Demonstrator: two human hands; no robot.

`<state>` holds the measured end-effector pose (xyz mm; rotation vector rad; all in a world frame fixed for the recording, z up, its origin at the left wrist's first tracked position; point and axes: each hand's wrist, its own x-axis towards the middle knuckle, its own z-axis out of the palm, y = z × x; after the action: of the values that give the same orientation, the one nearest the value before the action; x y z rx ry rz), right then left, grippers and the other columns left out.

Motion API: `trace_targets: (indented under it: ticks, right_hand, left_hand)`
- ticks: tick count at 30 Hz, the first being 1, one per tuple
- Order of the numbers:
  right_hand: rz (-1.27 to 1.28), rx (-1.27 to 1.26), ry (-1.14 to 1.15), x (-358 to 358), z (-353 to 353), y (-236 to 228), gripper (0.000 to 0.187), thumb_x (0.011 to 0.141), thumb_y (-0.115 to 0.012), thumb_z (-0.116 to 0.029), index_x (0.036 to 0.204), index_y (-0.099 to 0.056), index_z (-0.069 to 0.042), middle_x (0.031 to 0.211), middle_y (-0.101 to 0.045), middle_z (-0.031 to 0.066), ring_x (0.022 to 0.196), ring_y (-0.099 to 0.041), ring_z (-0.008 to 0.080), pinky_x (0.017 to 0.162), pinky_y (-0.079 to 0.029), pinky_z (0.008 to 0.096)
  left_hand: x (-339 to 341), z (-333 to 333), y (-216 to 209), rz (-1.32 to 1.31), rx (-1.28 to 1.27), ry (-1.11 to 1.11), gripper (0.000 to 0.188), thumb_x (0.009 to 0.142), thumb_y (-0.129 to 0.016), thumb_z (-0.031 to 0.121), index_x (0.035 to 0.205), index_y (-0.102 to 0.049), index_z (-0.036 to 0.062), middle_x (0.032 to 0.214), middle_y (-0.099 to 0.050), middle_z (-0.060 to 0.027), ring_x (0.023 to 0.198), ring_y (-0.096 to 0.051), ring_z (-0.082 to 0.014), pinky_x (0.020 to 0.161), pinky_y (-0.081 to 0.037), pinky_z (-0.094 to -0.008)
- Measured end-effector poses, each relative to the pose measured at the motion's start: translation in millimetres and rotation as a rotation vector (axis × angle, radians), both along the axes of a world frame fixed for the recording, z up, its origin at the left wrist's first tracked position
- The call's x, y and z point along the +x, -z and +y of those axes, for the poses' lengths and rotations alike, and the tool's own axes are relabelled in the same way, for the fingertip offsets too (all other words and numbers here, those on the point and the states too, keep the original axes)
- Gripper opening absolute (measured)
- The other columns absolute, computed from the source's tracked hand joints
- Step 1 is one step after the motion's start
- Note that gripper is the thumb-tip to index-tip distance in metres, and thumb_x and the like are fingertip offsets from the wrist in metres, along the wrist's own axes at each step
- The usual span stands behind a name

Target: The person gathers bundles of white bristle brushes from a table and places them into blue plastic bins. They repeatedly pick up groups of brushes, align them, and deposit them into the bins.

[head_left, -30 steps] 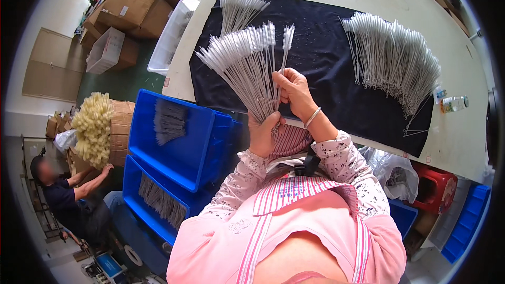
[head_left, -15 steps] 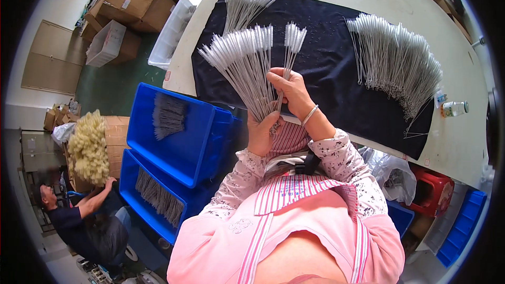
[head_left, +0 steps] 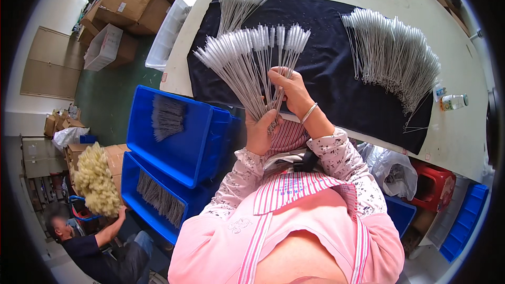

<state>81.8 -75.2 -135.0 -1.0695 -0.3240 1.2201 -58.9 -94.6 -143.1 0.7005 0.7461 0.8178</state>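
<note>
My left hand (head_left: 261, 132) grips the twisted wire stems of a fanned bunch of thin white-bristled wire brushes (head_left: 247, 55), held up over the near edge of a black cloth (head_left: 326, 68). My right hand (head_left: 291, 90), a silver bangle on its wrist, pinches a few brushes at the right side of the fan. A large pile of the same brushes (head_left: 397, 55) lies spread on the cloth to the right. A smaller bundle of brushes (head_left: 235, 5) lies at the cloth's far left.
The cloth covers a white table (head_left: 463, 137). Two blue bins (head_left: 179, 137) holding brushes stand at my left, with a white tray (head_left: 168, 31) beyond. Cardboard boxes (head_left: 131, 2) sit on the green floor. Another person (head_left: 89, 247) crouches lower left by a pale fluffy bundle (head_left: 94, 179).
The fan in my left hand has widened as my right hand brought more brushes onto its right side. The person at lower left has shifted downward.
</note>
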Motion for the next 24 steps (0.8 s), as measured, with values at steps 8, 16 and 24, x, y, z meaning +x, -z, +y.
trace_targets:
  ticks: [8,16,24]
  right_hand:
    - [0.056,-0.025,-0.109,17,5,2,0.019,0.083,-0.07,-0.02,0.09,-0.063,-0.004,0.07,-0.058,-0.0036,0.054,-0.051,0.0032,0.042,-0.035,0.0181]
    - [0.206,0.005,0.034,16,9,3,0.017,0.085,-0.069,-0.022,0.08,-0.06,-0.008,0.071,-0.058,-0.002,0.057,-0.053,0.0056,0.047,-0.042,0.0216]
    - [0.128,-0.003,-0.076,20,-3,-5,0.013,0.083,-0.069,-0.013,0.092,-0.064,-0.006,0.074,-0.056,-0.0019,0.066,-0.054,0.0073,0.06,-0.05,0.0269]
  left_hand:
    - [6,12,-1,0.035,-0.053,0.041,0.043,0.083,-0.059,-0.001,0.12,-0.042,0.0095,0.096,-0.063,-0.0121,0.063,-0.061,-0.0167,0.04,-0.042,-0.0233]
    - [12,21,-2,0.007,-0.068,0.091,0.039,0.081,-0.063,0.001,0.116,-0.045,0.006,0.092,-0.061,-0.0081,0.064,-0.06,-0.015,0.04,-0.04,-0.0216]
    - [13,12,-5,-0.03,-0.058,0.14,0.034,0.081,-0.064,0.003,0.113,-0.051,0.0051,0.094,-0.063,-0.0095,0.063,-0.06,-0.0139,0.041,-0.042,-0.0218]
